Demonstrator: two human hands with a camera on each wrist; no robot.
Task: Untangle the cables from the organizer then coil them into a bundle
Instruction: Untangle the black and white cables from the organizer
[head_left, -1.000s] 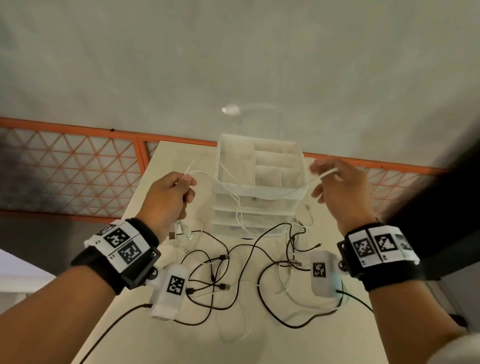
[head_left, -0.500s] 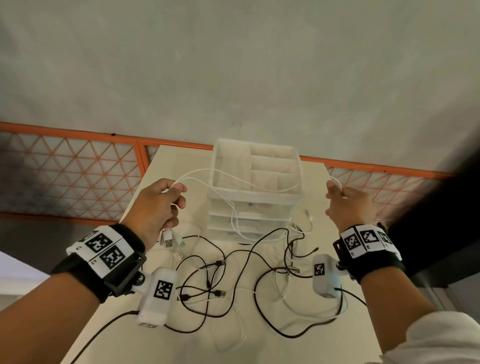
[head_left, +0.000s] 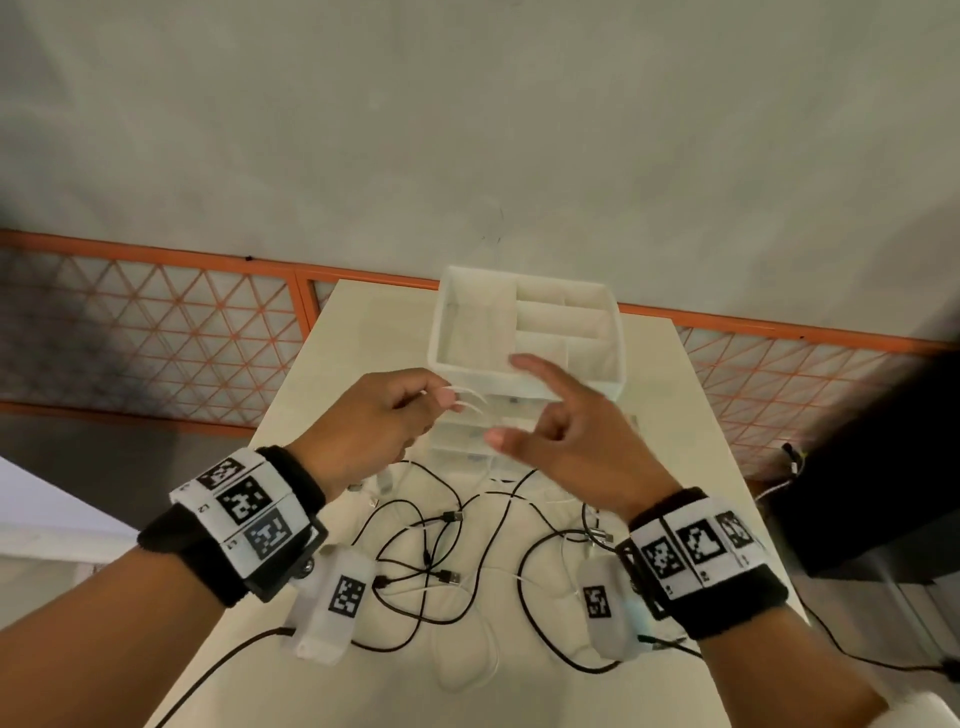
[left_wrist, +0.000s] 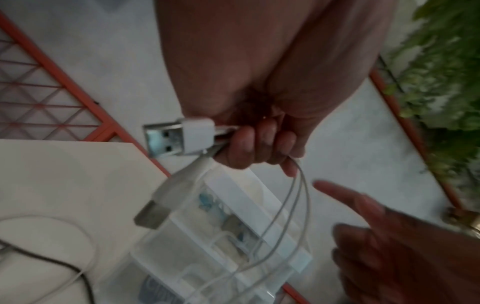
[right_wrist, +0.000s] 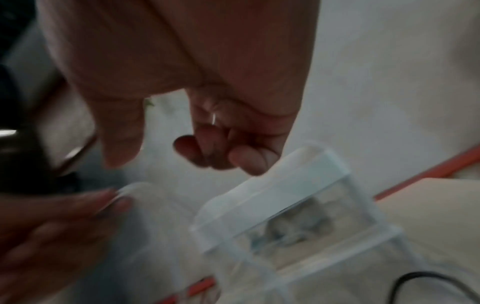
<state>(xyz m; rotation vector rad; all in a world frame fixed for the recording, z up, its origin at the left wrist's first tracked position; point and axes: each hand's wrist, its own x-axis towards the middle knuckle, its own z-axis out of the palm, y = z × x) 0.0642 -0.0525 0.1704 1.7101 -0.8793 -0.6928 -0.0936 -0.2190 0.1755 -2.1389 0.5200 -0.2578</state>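
My left hand (head_left: 382, 421) grips a white cable (head_left: 470, 397) in loops in front of the clear plastic organizer (head_left: 467, 370). In the left wrist view its fingers (left_wrist: 246, 144) curl round the strands just behind a white USB plug (left_wrist: 182, 137). A second plug (left_wrist: 166, 197) dangles below, and two loops (left_wrist: 298, 205) hang toward the organizer (left_wrist: 259, 207). My right hand (head_left: 561, 436) is close beside the left, index finger and thumb stretched out, other fingers (right_wrist: 221, 152) curled. Whether the cable runs through them is unclear. Tangled black cables (head_left: 431, 561) lie on the table near me.
The organizer stands at the far middle of a narrow cream table (head_left: 363, 332). An orange lattice fence (head_left: 156, 332) runs behind it, with a grey floor beyond. Something dark (head_left: 883, 467) stands off the table's right edge. More white cable (head_left: 467, 665) lies among the black ones.
My right hand has swung in from the far right to just beside my left hand. The long white span stretched between the hands is now short loops at my left fingers.
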